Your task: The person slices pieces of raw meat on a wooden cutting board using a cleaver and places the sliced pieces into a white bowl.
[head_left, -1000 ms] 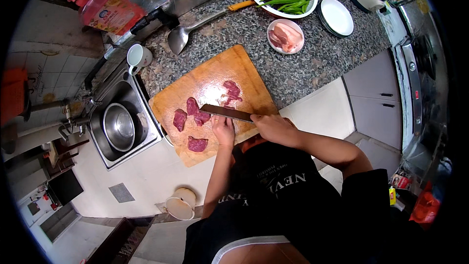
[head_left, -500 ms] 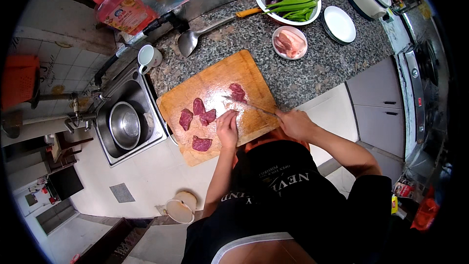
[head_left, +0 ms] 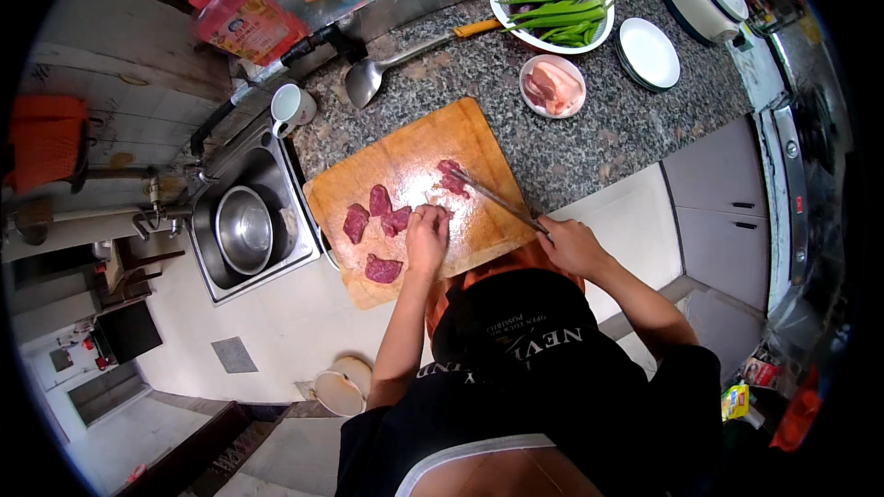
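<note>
Up top, a speckled stone counter (head_left: 626, 120) runs across the kitchen, with a steel sink (head_left: 276, 175) at its left end. Inside the sink sits a round metal bowl (head_left: 243, 230). On the counter lies a big wooden cutting board (head_left: 414, 152). Behind it sit a white basket of green beans (head_left: 552, 7), a metal ladle (head_left: 387, 69), a small bowl of pale meat (head_left: 552, 86), a white plate (head_left: 650, 52) and a white mug (head_left: 291, 107). The right hand (head_left: 571, 244) is closed around the handle of a knife (head_left: 497, 196), whose blade lies over a red meat piece (head_left: 451, 177) near the board's middle. The left hand (head_left: 428, 232) rests fingers-down on the board, holding nothing, just beside four more raw meat slices (head_left: 379, 221).
</note>
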